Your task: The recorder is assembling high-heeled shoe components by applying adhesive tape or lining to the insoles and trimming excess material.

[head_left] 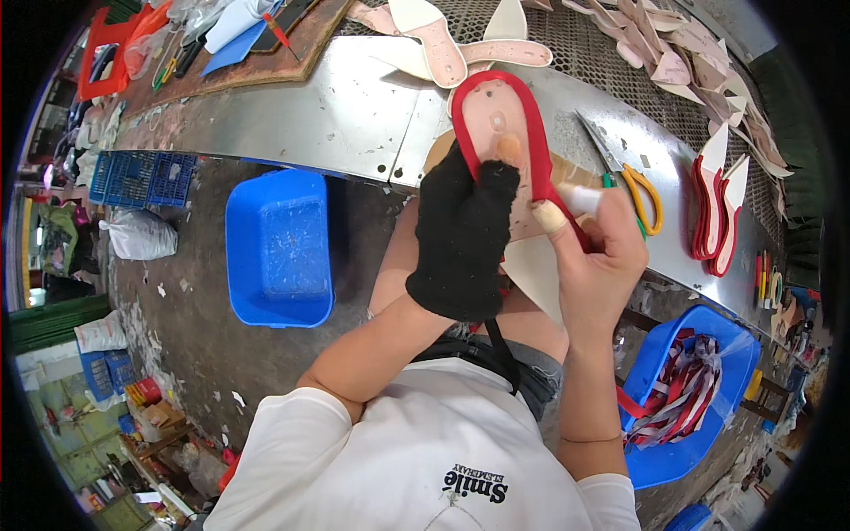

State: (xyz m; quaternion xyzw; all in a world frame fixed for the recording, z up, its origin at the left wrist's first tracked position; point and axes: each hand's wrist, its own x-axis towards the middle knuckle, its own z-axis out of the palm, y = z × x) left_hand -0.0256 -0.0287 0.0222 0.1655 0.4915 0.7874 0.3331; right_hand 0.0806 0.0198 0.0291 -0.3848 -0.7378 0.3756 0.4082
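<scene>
My left hand [465, 234], in a black glove with the thumb tip bare, grips a pale pink shoe insole [492, 104] above my lap. Its thumb presses on the insole's face. A red edging strip [542, 133] runs round the toe and down the side of the insole. At the right side of the insole, my right hand [600, 270] is bare apart from what looks like wrapping on the thumb tip. Thumb and fingers pinch the red strip there; the fingers are slightly blurred. The insole's lower end is partly hidden by my hands.
Scissors with yellow handles [651, 196] lie on the metal table [354, 106]. Red-edged insoles [711, 212] stack at right; unedged ones [434, 44] lie on mesh. A blue bin [279, 257] stands left; another blue bin [686, 460] holds red and white strips at right.
</scene>
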